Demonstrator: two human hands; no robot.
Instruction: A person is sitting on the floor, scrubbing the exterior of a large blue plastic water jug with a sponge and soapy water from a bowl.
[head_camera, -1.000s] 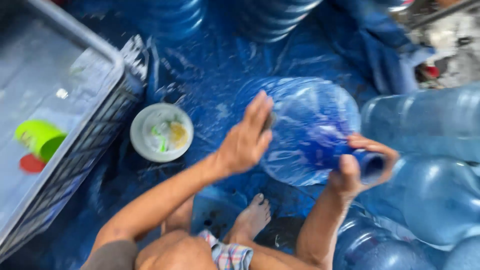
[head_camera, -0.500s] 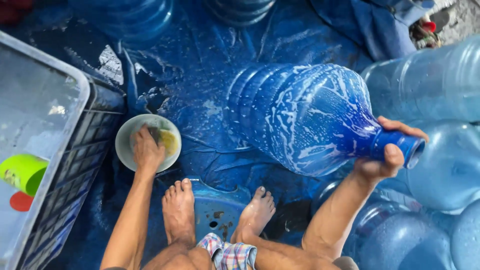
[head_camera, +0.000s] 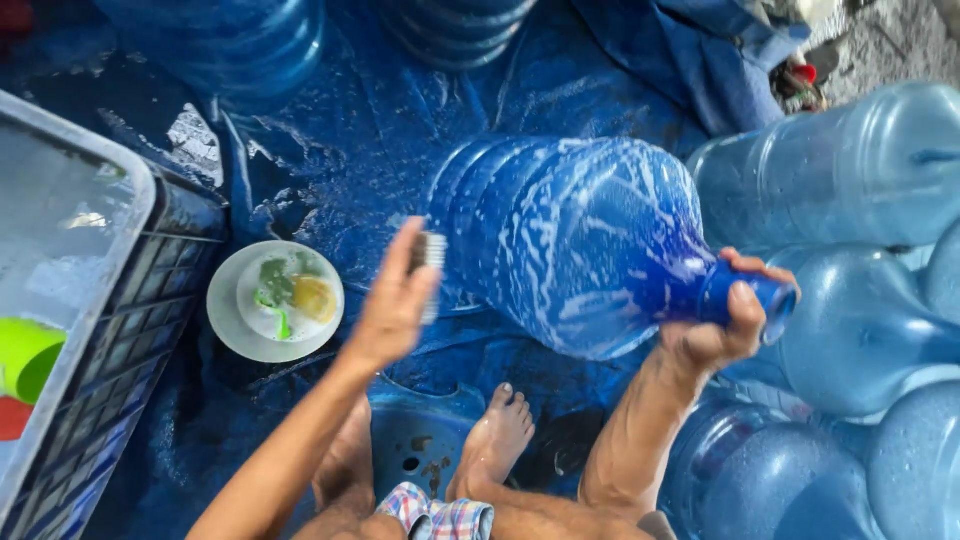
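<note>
Over at the left edge of the tarp sits a grey plastic crate (head_camera: 90, 330) with a green cup (head_camera: 25, 355) inside, and just beside it a small white dish (head_camera: 275, 300) holding a green scrap and a yellowish lump, soap by the look of it. Now the left hand (head_camera: 395, 300) is up off the dish, fingers closed on a small scrub pad (head_camera: 432, 262), pressed against the near side of the big blue water jug (head_camera: 585, 245). The jug is streaked all over with white suds, so this looks like the scrubbing stage, outer wall being worked. It lies on its side on the blue tarp (head_camera: 350, 130), mid-floor, long axis running left to right, base to the left, neck pointing right and slightly toward the person. The right hand (head_camera: 725, 325) is clenched round that neck, steadying it. Next, I'd judge, the pad needs firm strokes along the ribs while the neck hand rolls the jug to bring up an unscrubbed face. More blue jugs (head_camera: 850, 180) crowd the right edge.
</note>
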